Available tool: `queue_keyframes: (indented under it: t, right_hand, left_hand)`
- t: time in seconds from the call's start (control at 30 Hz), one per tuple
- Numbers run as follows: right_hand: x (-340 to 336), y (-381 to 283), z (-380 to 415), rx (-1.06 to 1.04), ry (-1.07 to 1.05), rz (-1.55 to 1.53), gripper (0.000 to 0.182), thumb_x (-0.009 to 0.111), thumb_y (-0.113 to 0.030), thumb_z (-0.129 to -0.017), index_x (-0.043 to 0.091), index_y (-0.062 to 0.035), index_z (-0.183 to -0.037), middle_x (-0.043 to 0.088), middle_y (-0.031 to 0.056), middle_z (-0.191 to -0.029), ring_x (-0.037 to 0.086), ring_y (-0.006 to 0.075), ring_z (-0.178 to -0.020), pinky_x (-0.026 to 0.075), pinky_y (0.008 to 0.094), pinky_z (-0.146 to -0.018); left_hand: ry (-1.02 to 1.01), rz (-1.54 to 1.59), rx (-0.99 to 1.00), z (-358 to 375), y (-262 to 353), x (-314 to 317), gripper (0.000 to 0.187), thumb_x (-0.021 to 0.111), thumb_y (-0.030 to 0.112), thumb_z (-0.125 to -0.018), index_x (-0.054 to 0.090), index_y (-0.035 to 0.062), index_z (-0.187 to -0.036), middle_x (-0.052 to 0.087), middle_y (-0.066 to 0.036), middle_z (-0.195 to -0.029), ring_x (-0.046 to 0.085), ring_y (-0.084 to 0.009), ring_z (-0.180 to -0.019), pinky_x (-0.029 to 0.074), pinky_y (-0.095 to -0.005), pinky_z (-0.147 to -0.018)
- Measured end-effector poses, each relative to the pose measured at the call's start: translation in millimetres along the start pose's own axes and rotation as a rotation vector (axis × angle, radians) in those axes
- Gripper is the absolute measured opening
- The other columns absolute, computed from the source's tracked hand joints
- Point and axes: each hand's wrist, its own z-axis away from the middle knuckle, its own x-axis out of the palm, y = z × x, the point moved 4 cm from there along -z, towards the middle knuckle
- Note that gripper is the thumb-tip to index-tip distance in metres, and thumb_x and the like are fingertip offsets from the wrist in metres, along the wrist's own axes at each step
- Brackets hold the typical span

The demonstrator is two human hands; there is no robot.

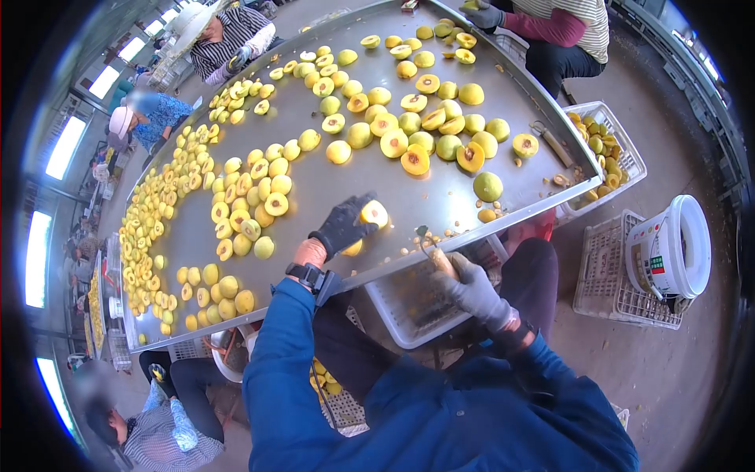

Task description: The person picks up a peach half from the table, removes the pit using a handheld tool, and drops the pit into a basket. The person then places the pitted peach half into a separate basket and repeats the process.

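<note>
My left hand (344, 226), in a dark glove, is closed on a halved yellow peach (374, 214) above the metal table (314, 197). The cut face is turned up and shows a reddish centre. In my right hand (476, 297), gloved in grey, is a pitting tool with a wooden handle (444, 264) and a thin metal loop at its tip. That hand is just past the table's near edge. Small pale peach pits (448, 233) lie scattered on the metal between my hands. Another yellow peach piece (353, 248) sits under my left hand, partly hidden.
Several cut peaches (416, 160) spread across the table. A second wooden-handled tool (555, 146) lies near the right corner. Below the edge is a grey crate (409, 334). A white bucket (653, 252) stands on a crate at right, near a fruit-filled crate (631, 149). Several people sit around the table.
</note>
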Motion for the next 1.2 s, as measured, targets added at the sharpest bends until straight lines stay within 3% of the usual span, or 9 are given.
queue_keyframes:
  t: [0.13,0.27,0.33,0.47,0.57,0.8,0.97,1.03,1.2]
  right_hand:
    - [-12.3,35.1,16.6,0.030,0.066,0.072,0.038,0.067,-0.023,-0.090,0.058,0.0001,-0.119,0.063,0.0053,-0.091,0.056,0.0110,-0.083,0.049,0.0285,-0.076]
    - [-11.3,45.8,22.4,0.270,0.093,-0.103,0.031,0.066,-0.020,-0.090,0.059,-0.0006,-0.114,0.058,0.0005,-0.078,0.052,0.0067,-0.068,0.044,0.0238,-0.060]
    - [-11.3,47.8,22.8,0.326,0.101,-0.128,0.028,0.066,-0.019,-0.090,0.059,-0.0011,-0.111,0.056,-0.0014,-0.073,0.049,0.0056,-0.062,0.041,0.0226,-0.055]
    - [-12.1,61.3,14.9,0.316,0.077,-0.080,0.022,0.066,-0.017,-0.090,0.058,-0.0025,-0.104,0.053,-0.0031,-0.069,0.047,0.0047,-0.058,0.039,0.0222,-0.051]
    - [-12.4,70.0,11.0,0.356,0.049,-0.090,0.020,0.067,-0.017,-0.089,0.058,-0.0030,-0.100,0.055,-0.0014,-0.069,0.049,0.0063,-0.060,0.041,0.0247,-0.053]
    - [-9.5,35.9,3.3,0.004,-0.074,0.289,0.031,0.068,-0.020,-0.088,0.058,0.0005,-0.110,0.061,0.0092,-0.079,0.056,0.0111,-0.075,0.049,0.0306,-0.070]
    - [0.2,4.7,-28.1,0.019,0.128,-0.062,0.038,0.064,-0.018,-0.091,0.056,0.0019,-0.122,0.064,0.0084,-0.097,0.056,0.0088,-0.091,0.049,0.0276,-0.079]
    - [6.2,-12.1,-48.9,-0.114,0.224,-0.066,0.039,0.065,-0.022,-0.090,0.056,0.0050,-0.118,0.064,0.0092,-0.093,0.058,0.0122,-0.086,0.049,0.0285,-0.077]
    - [9.0,-31.3,-69.5,0.081,0.074,-0.304,0.038,0.064,-0.024,-0.089,0.057,0.0032,-0.114,0.060,0.0043,-0.080,0.056,0.0085,-0.065,0.045,0.0233,-0.057]
  left_hand:
    - [-0.077,0.112,0.011,-34.2,23.7,5.9,0.062,0.071,0.031,-0.083,0.050,0.0070,-0.136,0.053,-0.018,-0.136,0.051,-0.0310,-0.126,0.040,-0.0402,-0.107]
    - [0.478,0.571,0.082,-107.6,56.1,-17.2,0.057,0.069,0.027,-0.087,0.050,0.0040,-0.135,0.056,-0.018,-0.131,0.053,-0.0303,-0.124,0.041,-0.0378,-0.105]
    - [0.747,0.322,0.088,-142.6,27.3,-21.3,0.054,0.067,0.025,-0.089,0.049,0.0022,-0.135,0.058,-0.018,-0.128,0.055,-0.0308,-0.120,0.042,-0.0377,-0.103]
    - [0.430,-0.083,-0.030,-176.8,-35.2,24.9,0.054,0.066,0.023,-0.086,0.049,0.0072,-0.135,0.056,-0.020,-0.127,0.050,-0.0362,-0.123,0.038,-0.0425,-0.106]
    - [0.379,0.025,-0.080,-174.0,-40.0,31.3,0.052,0.065,0.025,-0.086,0.051,0.0116,-0.134,0.054,-0.018,-0.131,0.047,-0.0356,-0.126,0.038,-0.0429,-0.106]
    - [0.121,0.204,0.008,-91.2,-21.7,19.3,0.056,0.071,0.024,-0.077,0.057,0.0138,-0.131,0.058,-0.014,-0.129,0.052,-0.0328,-0.118,0.041,-0.0427,-0.104]
    - [0.173,0.493,-0.179,-11.6,28.4,-4.1,0.065,0.074,0.017,-0.079,0.049,0.0040,-0.137,0.056,-0.012,-0.133,0.054,-0.0208,-0.123,0.043,-0.0347,-0.104]
    - [0.158,0.486,-0.131,5.3,44.6,-1.2,0.067,0.075,0.016,-0.080,0.047,0.0024,-0.138,0.055,-0.013,-0.134,0.055,-0.0199,-0.120,0.045,-0.0340,-0.102]
    - [0.205,0.703,-0.104,31.3,75.7,7.7,0.064,0.072,0.013,-0.084,0.045,0.0021,-0.140,0.056,-0.011,-0.132,0.054,-0.0192,-0.120,0.045,-0.0339,-0.102]
